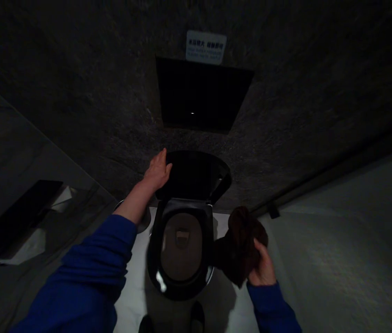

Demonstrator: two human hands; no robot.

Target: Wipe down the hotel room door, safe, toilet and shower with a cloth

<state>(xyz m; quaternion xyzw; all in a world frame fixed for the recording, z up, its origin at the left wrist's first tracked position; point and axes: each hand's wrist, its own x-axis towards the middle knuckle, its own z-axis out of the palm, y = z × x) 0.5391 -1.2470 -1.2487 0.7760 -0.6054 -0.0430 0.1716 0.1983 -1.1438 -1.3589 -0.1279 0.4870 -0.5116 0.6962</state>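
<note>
My left hand [158,171] is at the left edge of the raised black toilet lid [192,178], fingers stretched out and thumb apart. Whether it touches the lid or hovers just in front of it, I cannot tell. To the right of the toilet, my right hand [262,268] grips a bunched dark red cloth [241,245], thumb on top; the other fingers are partly hidden beneath it. A black toilet seat [154,268] lies down over the bowl, between my two arms. The inside of the bowl [182,254] shows a small pale outlet.
On the dark wall are a black panel [205,97] and a sign [206,47]. A rounded bin [143,221] stands behind my left forearm. Paper hangs from a black dispenser [19,217] on the left wall. A pale partition [348,249] rises at right; shoes [198,317] show below.
</note>
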